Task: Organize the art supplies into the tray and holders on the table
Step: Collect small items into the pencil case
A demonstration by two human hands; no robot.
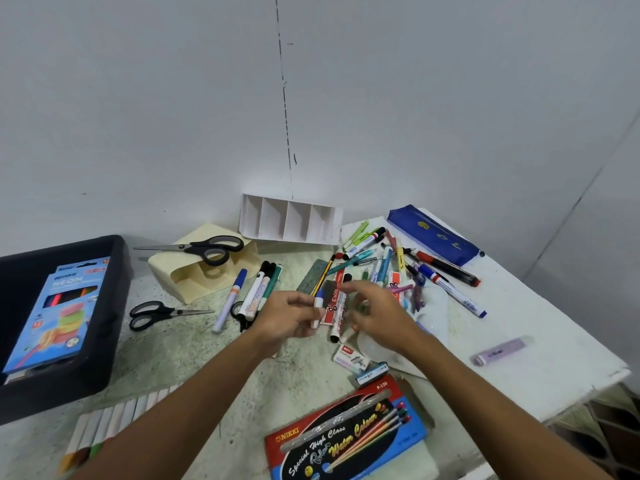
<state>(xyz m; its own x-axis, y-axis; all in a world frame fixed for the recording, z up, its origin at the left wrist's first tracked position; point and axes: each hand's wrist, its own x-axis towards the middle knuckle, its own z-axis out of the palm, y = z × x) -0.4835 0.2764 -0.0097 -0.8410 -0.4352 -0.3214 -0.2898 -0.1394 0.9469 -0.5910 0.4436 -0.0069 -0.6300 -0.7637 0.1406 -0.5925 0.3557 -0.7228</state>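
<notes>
Head view shows the left hand (289, 315) pinching a white marker with blue cap (317, 306) over the table (519, 341). Just beside it, the right hand (377, 315) hovers with relaxed, spread fingers above the pile of pens (377, 268). To the far left sits the black tray (114, 306), and the white divided holder (291, 220) stands behind the pile.

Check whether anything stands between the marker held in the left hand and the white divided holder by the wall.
Nothing visible blocks it. The left hand holds the marker above the table, and the holder lies beyond, its compartments open toward the camera. Only low, flat-lying pens and a ruler lie between.
</notes>
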